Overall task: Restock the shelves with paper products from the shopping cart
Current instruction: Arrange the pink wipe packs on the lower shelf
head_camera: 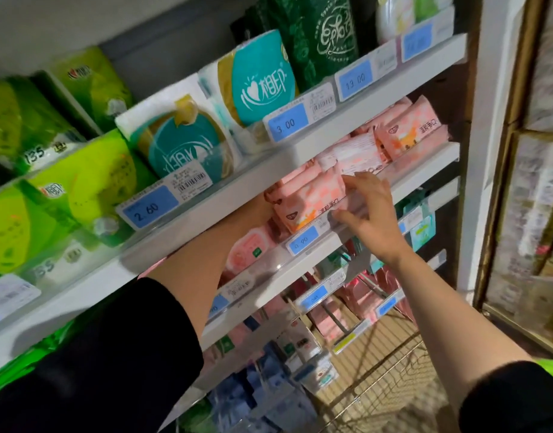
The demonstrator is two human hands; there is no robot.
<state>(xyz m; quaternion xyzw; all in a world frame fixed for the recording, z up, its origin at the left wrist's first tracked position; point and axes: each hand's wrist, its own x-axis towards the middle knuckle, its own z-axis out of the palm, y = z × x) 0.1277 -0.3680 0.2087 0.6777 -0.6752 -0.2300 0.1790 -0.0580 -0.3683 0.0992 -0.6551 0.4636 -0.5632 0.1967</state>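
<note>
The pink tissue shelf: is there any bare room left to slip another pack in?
Little. The pink packs fill the shelf front where the right hand touches them, and more crowd the far end. The only gap is the dark slot above the packs, under the upper shelf. The left forearm reaches in there.

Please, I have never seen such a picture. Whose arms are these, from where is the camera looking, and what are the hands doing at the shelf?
The one picture comes from a camera on a person's head, looking at store shelves. The right hand touches a pink packet at the shelf edge, fingers spread. The left forearm reaches under the shelf above; that hand is hidden. Green packs and teal rolls stand higher up. A wire cart is below.
</note>
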